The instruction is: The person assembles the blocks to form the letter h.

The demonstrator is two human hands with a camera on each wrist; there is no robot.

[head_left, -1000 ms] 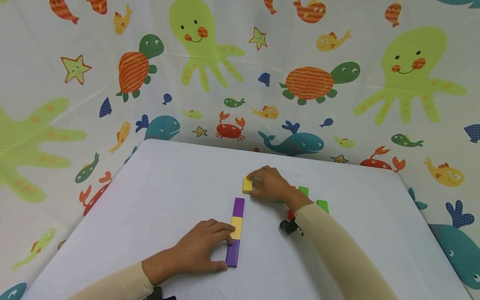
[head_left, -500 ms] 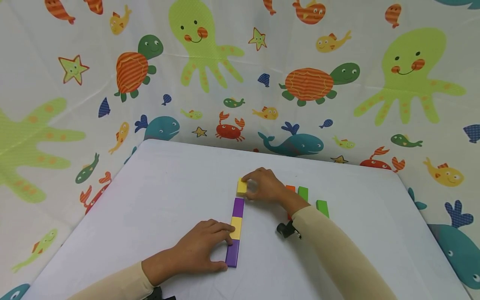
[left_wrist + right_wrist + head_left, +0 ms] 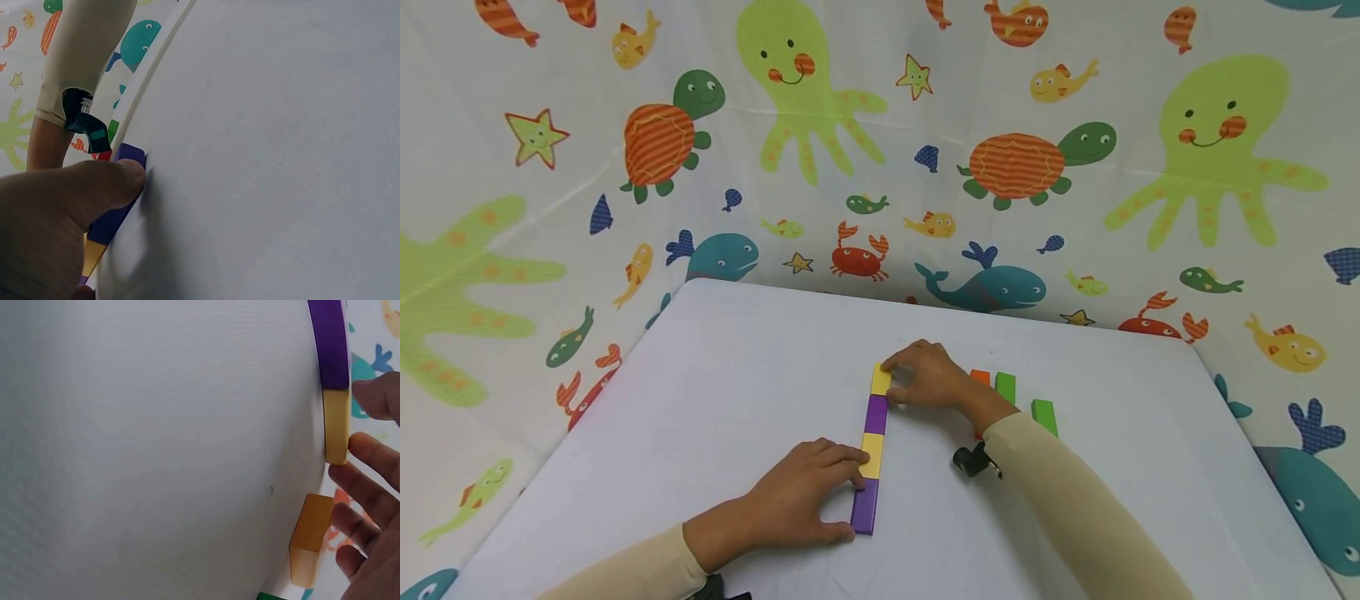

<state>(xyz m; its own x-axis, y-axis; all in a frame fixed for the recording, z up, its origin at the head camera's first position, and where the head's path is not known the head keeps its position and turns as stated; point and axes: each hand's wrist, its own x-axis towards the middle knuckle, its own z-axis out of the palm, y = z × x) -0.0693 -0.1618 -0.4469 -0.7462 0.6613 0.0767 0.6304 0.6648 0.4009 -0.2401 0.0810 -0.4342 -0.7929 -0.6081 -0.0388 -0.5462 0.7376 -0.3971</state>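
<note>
A straight row of blocks lies on the white table, alternating a near purple block (image 3: 865, 507), a yellow block (image 3: 872, 454), a second purple block (image 3: 876, 415) and a far yellow block (image 3: 880, 382). My left hand (image 3: 797, 492) rests along the row's left side; its fingertips touch the nearer yellow block, and its thumb (image 3: 128, 178) presses the near end of the purple one. With thumb and fingers my right hand (image 3: 928, 375) holds the far yellow block from its right side. That block (image 3: 337, 425) meets the purple block (image 3: 331, 350) end to end.
Right of the row stand an orange block (image 3: 980, 377), a green block (image 3: 1005, 387) and another green block (image 3: 1043, 416), partly behind the right forearm. An amber block (image 3: 310, 528) shows near the right fingers. A printed sea-animal curtain (image 3: 850, 108) hangs behind the table (image 3: 760, 358).
My right hand has carried the far yellow block leftward, then set it flat against the far end of the purple block. My left hand has stayed in place.
</note>
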